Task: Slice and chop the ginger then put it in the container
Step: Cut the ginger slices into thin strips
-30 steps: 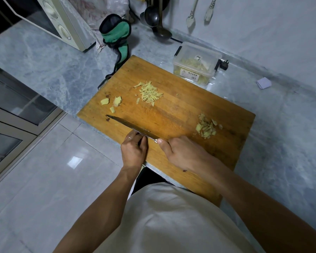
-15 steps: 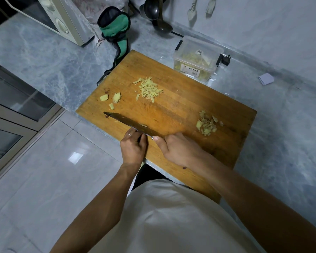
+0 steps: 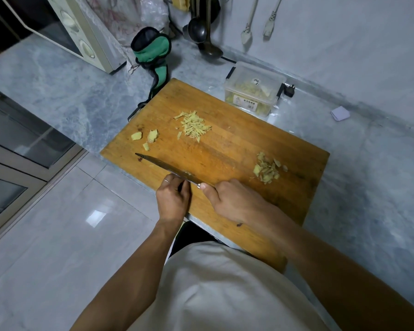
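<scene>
— Surface?
— Grey marbled tabletop [image 3: 69, 91], wooden cutting board [image 3: 237, 149] set on it, overhanging its near edge. Pale glossy floor tiles [image 3: 58, 235] below.
— Ginger?
— Three lots on the board: slivers [image 3: 194, 125] toward its far side, chunks [image 3: 145, 137] near its left corner, chopped bits [image 3: 268, 169] at its right. More inside the clear container [image 3: 255, 90], just beyond the board's far edge.
— Grip?
— Right hand [image 3: 234, 199] clamped on the knife [image 3: 167, 168] handle. Left hand [image 3: 173, 200] curled at the blade; cannot tell whether holding anything.
— Room?
— Microwave [image 3: 81, 37] far left of the board, green cloth [image 3: 153, 51] and ladles [image 3: 201, 29] behind it, white wall [image 3: 344, 44].
</scene>
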`<state>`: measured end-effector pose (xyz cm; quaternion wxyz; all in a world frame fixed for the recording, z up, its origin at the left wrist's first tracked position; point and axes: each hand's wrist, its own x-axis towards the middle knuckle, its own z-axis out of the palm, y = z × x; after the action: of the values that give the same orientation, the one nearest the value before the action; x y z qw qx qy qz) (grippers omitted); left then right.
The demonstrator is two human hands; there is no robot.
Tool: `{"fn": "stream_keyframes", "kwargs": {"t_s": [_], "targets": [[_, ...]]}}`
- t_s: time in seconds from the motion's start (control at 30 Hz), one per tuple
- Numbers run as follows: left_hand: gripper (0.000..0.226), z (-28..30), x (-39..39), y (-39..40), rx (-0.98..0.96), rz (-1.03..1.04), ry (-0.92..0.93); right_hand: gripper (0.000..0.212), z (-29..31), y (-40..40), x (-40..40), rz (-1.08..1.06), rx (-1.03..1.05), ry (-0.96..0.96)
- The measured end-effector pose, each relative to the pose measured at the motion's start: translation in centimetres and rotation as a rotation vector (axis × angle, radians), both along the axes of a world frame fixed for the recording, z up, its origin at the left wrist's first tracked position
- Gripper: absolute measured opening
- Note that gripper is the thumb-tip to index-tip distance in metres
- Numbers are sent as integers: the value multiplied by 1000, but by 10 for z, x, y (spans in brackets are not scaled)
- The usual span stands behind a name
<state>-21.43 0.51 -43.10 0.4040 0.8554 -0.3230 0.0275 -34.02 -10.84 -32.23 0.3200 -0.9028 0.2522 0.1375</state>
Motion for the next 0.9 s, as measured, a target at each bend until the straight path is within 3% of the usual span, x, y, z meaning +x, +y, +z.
{"fn": "stream_keyframes", "kwargs": {"t_s": [0.53,0.73,0.9], "targets": [[6,5,3,-1,119,-13,42,63,-5,0,5,4,16,-34],[23,12,21,8,113,-199,47,72,-6,-20,1,-98,102,-97],[21,14,34,15,221,-248,-10,69,0,-29,-8,-152,125,-107]]}}
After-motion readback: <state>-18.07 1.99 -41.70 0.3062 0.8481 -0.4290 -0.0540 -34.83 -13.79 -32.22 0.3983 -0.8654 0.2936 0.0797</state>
